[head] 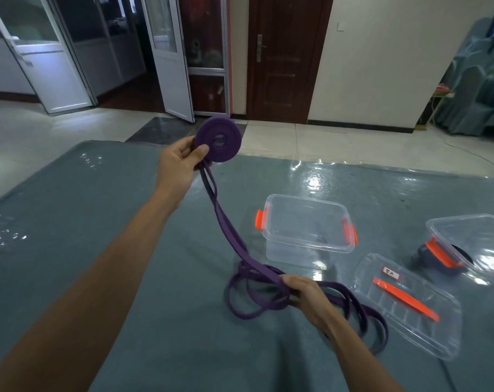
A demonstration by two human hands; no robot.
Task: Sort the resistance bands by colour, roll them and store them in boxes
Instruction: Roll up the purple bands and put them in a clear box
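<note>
My left hand (180, 162) is raised above the table and grips a partly rolled purple resistance band; the flat coil (219, 142) stands on edge between thumb and fingers. The band's loose tail (226, 230) hangs down from the coil to my right hand (305, 292), which pinches it low over the table. More purple loops (251, 301) lie on the cloth around and behind that hand. An open clear box with orange clips (308, 224) stands just beyond, with nothing in it.
A clear lid with an orange handle and a label (407, 304) lies to the right of my right hand. A second clear box (472, 244) at the far right holds a dark rolled band. The table has a grey cloth under glossy plastic (98, 222).
</note>
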